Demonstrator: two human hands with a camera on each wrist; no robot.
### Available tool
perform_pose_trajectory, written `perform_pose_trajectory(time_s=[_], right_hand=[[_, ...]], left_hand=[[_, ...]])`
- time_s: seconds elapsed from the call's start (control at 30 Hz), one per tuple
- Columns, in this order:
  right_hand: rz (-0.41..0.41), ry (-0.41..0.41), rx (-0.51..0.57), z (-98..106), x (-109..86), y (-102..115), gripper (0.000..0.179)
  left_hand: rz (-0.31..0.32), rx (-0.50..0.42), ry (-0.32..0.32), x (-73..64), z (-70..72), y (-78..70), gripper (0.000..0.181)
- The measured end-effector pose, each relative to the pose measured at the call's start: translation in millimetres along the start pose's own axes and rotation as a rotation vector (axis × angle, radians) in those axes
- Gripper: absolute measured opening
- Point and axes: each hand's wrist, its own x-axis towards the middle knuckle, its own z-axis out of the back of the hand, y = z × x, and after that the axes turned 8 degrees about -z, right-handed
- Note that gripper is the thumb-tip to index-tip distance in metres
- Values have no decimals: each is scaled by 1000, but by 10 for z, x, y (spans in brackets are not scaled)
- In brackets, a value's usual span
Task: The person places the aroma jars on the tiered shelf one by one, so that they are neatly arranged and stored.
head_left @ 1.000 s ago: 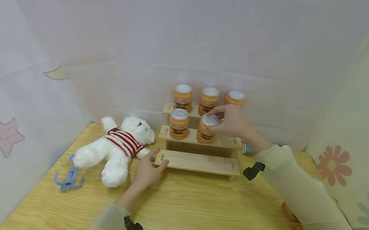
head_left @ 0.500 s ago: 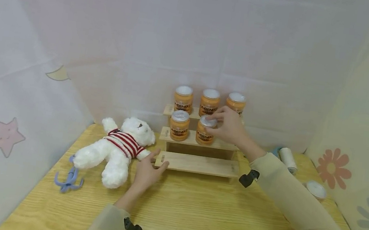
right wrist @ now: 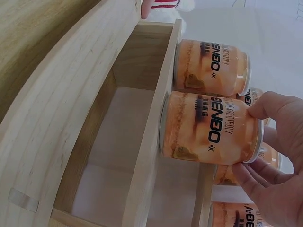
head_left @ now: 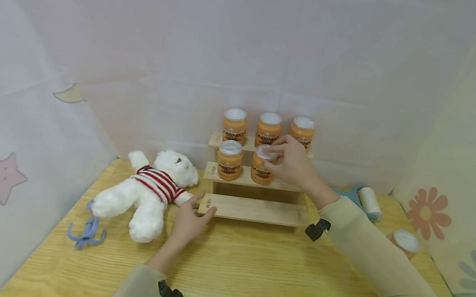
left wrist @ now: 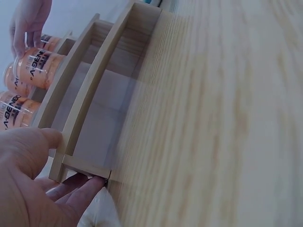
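Observation:
My right hand (head_left: pixel 292 161) pinches the rim of an orange can (right wrist: pixel 210 127) with a silver lid. That can stands upright on the middle tier of a stepped wooden shelf (head_left: pixel 254 210), beside another orange can (head_left: pixel 229 161) to its left. In the right wrist view, thumb and fingers sit on opposite sides of the lid end. My left hand (head_left: pixel 188 220) grips the left end of the lowest tier. The left wrist view shows the left thumb (left wrist: pixel 51 137) over the board and fingers around its side support. Three more cans, including one at the left (head_left: pixel 234 125), line the top tier.
A white teddy bear (head_left: pixel 155 182) in a striped sweater lies left of the shelf, near a blue claw-shaped object (head_left: pixel 86 234). At the right are a lint roller (head_left: pixel 370 203) and another can (head_left: pixel 405 241), partly behind my right sleeve. A fabric backdrop (head_left: pixel 343 82) rises behind.
The can in my right hand has shifted slightly left, toward its neighbour. My right forearm has moved a little, uncovering the lint roller and the can at the right. My left hand stays put.

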Motion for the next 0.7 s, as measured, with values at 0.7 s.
perform_pose_trajectory(time_s=[0.7], right_hand=[[100, 76, 16, 195, -37, -59, 44]], left_hand=[[16, -12, -2, 31, 10, 59, 71]])
